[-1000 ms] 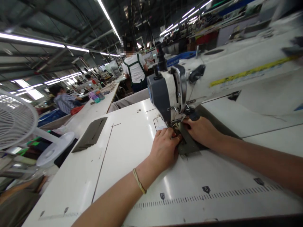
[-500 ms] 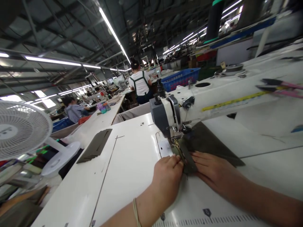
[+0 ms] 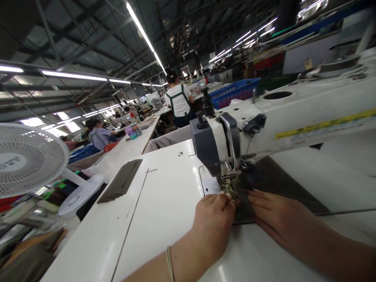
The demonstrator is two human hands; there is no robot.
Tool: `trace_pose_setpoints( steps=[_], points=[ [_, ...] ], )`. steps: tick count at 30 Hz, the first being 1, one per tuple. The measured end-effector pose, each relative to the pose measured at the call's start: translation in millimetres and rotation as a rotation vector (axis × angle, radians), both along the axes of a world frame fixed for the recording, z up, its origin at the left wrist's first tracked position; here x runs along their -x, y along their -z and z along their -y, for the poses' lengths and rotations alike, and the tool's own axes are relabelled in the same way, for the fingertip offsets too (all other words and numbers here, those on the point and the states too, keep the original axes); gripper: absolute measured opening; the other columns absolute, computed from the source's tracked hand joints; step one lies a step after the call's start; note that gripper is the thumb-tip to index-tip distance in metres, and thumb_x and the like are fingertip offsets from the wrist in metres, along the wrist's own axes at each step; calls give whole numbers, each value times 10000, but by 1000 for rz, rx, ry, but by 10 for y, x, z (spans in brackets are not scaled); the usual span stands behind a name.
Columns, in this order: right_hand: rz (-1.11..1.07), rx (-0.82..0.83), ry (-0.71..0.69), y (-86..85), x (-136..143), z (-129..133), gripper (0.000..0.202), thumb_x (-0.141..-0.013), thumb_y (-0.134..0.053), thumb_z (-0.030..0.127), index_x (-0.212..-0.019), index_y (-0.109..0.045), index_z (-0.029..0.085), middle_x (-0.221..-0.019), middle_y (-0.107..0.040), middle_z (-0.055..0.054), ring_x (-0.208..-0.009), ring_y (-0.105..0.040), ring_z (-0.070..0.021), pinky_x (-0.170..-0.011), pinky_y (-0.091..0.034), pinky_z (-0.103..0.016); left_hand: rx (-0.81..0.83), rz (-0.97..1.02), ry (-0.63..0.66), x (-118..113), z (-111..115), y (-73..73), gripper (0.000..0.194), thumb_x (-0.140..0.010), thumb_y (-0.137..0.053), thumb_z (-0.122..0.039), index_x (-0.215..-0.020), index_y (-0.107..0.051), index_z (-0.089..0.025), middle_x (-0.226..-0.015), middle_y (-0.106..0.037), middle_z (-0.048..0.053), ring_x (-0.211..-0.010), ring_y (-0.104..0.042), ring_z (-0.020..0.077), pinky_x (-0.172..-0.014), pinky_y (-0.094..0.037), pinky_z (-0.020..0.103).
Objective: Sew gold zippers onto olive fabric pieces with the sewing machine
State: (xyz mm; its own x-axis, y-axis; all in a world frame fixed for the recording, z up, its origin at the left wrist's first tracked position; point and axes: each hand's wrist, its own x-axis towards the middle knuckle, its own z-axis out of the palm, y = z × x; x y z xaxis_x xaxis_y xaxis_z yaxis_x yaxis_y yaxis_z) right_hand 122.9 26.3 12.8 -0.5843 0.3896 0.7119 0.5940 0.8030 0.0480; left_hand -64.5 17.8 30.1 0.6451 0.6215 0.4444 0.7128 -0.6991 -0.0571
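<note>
Under the head of the white and grey sewing machine (image 3: 210, 145) lies a dark olive fabric piece (image 3: 284, 182), spread to the right on the white table. A zipper (image 3: 231, 190) with gold-coloured teeth runs from beneath the presser foot toward me. My left hand (image 3: 214, 225) is closed, its thumb and curled fingers pinching the zipper close in front of the foot; the fingertips are partly hidden. My right hand (image 3: 279, 215) rests flat on the fabric just right of the zipper, fingers stretched out and side by side.
A stack of dark fabric pieces (image 3: 120, 182) lies on the table (image 3: 164, 199) to the left. Beyond the table's left edge stand a white fan (image 3: 32, 160) and piled cloth. A blue crate (image 3: 235, 92) is behind the machine. Two people sit working farther back.
My view has shifted, so the machine looks larger and farther right. The pink-handled snips on the machine arm have left the picture. Both hands keep their places at the fabric.
</note>
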Motion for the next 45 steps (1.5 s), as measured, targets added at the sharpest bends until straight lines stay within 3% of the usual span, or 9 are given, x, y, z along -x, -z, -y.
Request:
trace_pose_setpoints(
  steps=[6, 13, 16, 19, 23, 33, 39, 42, 45],
  points=[
    [-14, 53, 5, 22, 29, -125, 386, -844, -377, 42, -1032, -685, 182, -931, -716, -82, -848, -681, -185, -801, -565, -331, 62, -47, -74, 3, -112, 5, 76, -849, -563, -100, -871, -608, -157, -823, -628, 51, -696, -608, 201, -621, -552, 332],
    [-64, 125, 18, 6, 60, -175, 268, -879, -411, 106, -911, -666, 179, -827, -689, -56, -735, -648, -169, -698, -552, -289, 189, -27, -153, 36, -192, 21, 139, -799, -571, -83, -892, -635, -164, -886, -625, 70, -752, -610, 223, -658, -557, 342],
    [-23, 28, 12, 14, 78, -147, 212, -897, -446, 155, -833, -647, 177, -788, -668, -57, -710, -633, -184, -664, -548, -308, 293, 150, -105, 96, -157, 2, 244, -769, -571, -39, -963, -639, -170, -971, -649, 68, -835, -641, 212, -751, -568, 322],
    [30, -145, 32, 7, 120, -107, 316, -871, -363, 50, -793, -647, 166, -763, -666, -65, -699, -630, -191, -661, -545, -316, 369, 393, -18, 152, -108, -11, 315, -751, -592, -5, -1009, -643, -178, -1032, -675, 42, -938, -649, 179, -871, -537, 268],
    [57, -230, 55, 2, 156, -86, 391, -790, -316, -39, -831, -661, 141, -782, -685, -72, -718, -643, -189, -685, -548, -306, 390, 516, -17, 158, -75, 4, 291, -765, -597, 2, -966, -676, -193, -975, -704, 12, -899, -666, 150, -863, -537, 233],
    [223, -256, -7, 94, 212, -159, 352, -708, -365, -57, -812, -655, 114, -722, -665, -79, -618, -609, -191, -577, -529, -308, 386, 511, -61, 128, -58, 16, 250, -807, -577, -39, -958, -689, -204, -977, -712, 9, -892, -673, 153, -838, -551, 245],
    [126, -103, -39, 48, 211, -99, 338, -753, -358, -55, -752, -635, 140, -692, -652, -46, -597, -604, -173, -556, -530, -287, 271, 260, -39, 82, -72, 40, 163, -842, -576, -81, -935, -657, -187, -957, -710, 26, -870, -669, 178, -818, -548, 304],
    [13, 4, -59, 5, 181, -47, 334, -833, -350, 1, -826, -647, 153, -743, -668, -36, -681, -634, -164, -641, -556, -280, 194, 132, -12, 58, -85, 62, 131, -852, -556, -100, -949, -620, -159, -932, -686, 57, -861, -652, 195, -792, -544, 330],
    [-50, 10, -52, -6, 153, -26, 345, -877, -340, 51, -887, -663, 170, -816, -689, -45, -789, -656, -167, -738, -563, -290, 139, 78, -13, 48, -94, 86, 122, -860, -513, -102, -918, -597, -168, -887, -652, 65, -814, -629, 199, -758, -540, 334]
  ],
)
